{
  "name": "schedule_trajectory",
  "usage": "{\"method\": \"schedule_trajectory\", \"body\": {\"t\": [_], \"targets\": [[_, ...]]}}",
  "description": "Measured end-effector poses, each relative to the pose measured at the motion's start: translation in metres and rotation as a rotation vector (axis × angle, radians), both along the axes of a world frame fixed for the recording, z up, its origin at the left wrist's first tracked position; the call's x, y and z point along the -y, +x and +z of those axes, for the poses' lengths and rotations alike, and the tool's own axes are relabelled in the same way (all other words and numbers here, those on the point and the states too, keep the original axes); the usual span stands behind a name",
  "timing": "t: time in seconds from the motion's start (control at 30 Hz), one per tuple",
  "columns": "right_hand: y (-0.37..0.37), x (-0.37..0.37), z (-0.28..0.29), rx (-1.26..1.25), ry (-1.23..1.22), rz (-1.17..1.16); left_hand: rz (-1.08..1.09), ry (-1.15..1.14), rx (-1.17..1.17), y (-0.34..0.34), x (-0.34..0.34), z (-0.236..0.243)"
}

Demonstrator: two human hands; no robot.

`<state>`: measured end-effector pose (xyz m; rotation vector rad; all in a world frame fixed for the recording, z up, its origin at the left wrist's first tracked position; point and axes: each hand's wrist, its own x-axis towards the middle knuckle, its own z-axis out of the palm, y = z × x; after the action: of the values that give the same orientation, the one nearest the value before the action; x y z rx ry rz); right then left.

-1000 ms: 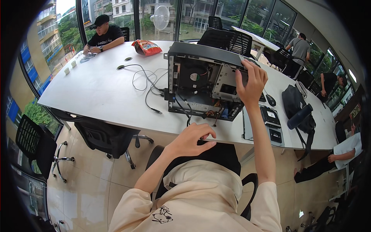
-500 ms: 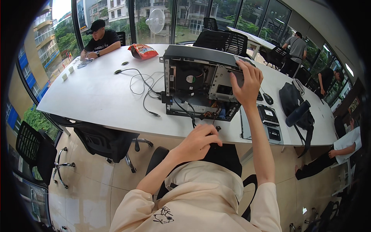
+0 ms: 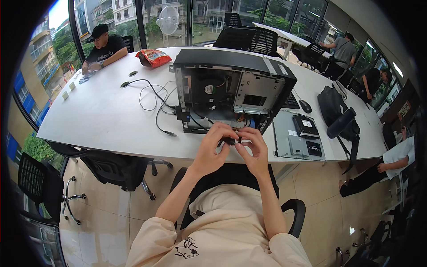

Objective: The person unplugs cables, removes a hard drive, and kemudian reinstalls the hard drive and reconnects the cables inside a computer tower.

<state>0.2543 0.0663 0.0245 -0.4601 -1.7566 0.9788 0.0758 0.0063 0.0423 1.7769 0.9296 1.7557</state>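
An open black desktop computer case stands upright on the white table, its inside facing me. A fan, a metal drive bracket and several cables show within. Just in front of its lower edge, my left hand and my right hand meet with fingertips pinched. Between them is a small black cable connector on a dark cable; my fingers cover most of it. Both hands appear to grip it.
Loose black cables lie left of the case, beyond them a red snack bag. On the right are a metal side panel with a drive, a mouse, a backpack and a dark bottle. A person sits at far left.
My right hand has left the top of the case and come down beside my left hand. Both hands now meet at the cable connector. The view has shifted slightly.
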Motion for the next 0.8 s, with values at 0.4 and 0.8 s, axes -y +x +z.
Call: {"method": "schedule_trajectory", "body": {"t": [0.4, 0.8], "targets": [[0.031, -0.015, -0.021, -0.182, -0.271, -0.178, 0.289, 0.029, -0.213, -0.019, 0.022, 0.012], [0.066, -0.04, -0.053, 0.114, -0.385, -0.398, -0.173, 0.114, 0.611, -0.063, 0.047, 0.022]]}}
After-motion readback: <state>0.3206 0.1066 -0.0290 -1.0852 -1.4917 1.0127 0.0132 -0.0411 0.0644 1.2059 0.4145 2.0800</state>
